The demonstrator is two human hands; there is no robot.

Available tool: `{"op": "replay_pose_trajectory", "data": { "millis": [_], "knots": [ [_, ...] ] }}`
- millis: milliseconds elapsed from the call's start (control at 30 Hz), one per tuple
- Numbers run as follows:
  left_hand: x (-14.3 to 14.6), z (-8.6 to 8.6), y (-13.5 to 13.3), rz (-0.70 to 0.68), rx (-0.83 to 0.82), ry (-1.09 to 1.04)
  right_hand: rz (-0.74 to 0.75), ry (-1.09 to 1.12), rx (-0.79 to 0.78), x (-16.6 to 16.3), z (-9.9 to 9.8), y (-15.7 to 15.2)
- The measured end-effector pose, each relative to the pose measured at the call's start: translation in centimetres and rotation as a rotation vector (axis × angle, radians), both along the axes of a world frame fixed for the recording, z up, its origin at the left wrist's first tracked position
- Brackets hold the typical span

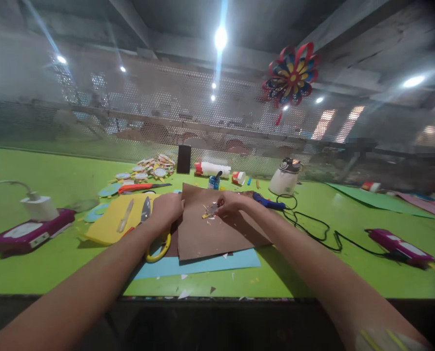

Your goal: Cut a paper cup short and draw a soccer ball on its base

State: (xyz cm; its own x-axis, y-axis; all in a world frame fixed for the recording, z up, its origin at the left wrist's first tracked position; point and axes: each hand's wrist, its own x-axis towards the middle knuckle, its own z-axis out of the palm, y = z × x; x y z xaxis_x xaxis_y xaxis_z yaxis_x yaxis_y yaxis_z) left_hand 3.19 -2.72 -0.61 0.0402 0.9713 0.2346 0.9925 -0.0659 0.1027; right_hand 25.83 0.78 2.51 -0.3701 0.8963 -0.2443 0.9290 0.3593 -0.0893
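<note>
Gripping the brown sheet [210,239] over blue paper [203,268] with the left hand [168,207], bunching the right hand [230,202] narrowly over scraps [210,210] mid-sheet, cannot tell if holding any, between purple power strips [66,218] too blurred to read.

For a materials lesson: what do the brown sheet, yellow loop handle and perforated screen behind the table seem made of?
Brown sheet: matte paper or thin card, judging by its thin, straight edges.
Yellow loop handle: probably smooth plastic, evenly coloured and mould-like.
Perforated screen: perhaps dull metal, grey with regular holes; plastic is possible.
</note>
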Motion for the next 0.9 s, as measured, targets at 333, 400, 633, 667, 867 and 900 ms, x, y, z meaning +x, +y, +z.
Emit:
{"op": "replay_pose_trajectory", "data": {
  "millis": [333,400,633,667,867,900],
  "knots": [
    [-0.3,0.4,0.1,-0.001,0.016,-0.081,0.01,-0.025,-0.072,0.6,-0.4,0.7],
    [-0.4,0.3,0.1,-0.003,0.005,-0.094,0.011,0.004,-0.037,0.6,-0.6,0.5],
    [-0.6,0.5,0.0,-0.015,-0.046,-0.163,0.063,0.035,0.014,0.2,-0.4,-0.4],
    [-0.6,0.6,0.0,-0.019,-0.048,-0.178,0.078,0.025,0.006,0.2,-0.2,-0.5],
    [-0.9,-0.1,0.6,-0.053,-0.061,-0.288,0.165,-0.012,-0.05,0.6,0.5,-0.7],
    [-0.9,-0.2,0.8,-0.063,-0.072,-0.31,0.175,-0.013,-0.059,0.8,0.5,-0.7]
  ]
}}
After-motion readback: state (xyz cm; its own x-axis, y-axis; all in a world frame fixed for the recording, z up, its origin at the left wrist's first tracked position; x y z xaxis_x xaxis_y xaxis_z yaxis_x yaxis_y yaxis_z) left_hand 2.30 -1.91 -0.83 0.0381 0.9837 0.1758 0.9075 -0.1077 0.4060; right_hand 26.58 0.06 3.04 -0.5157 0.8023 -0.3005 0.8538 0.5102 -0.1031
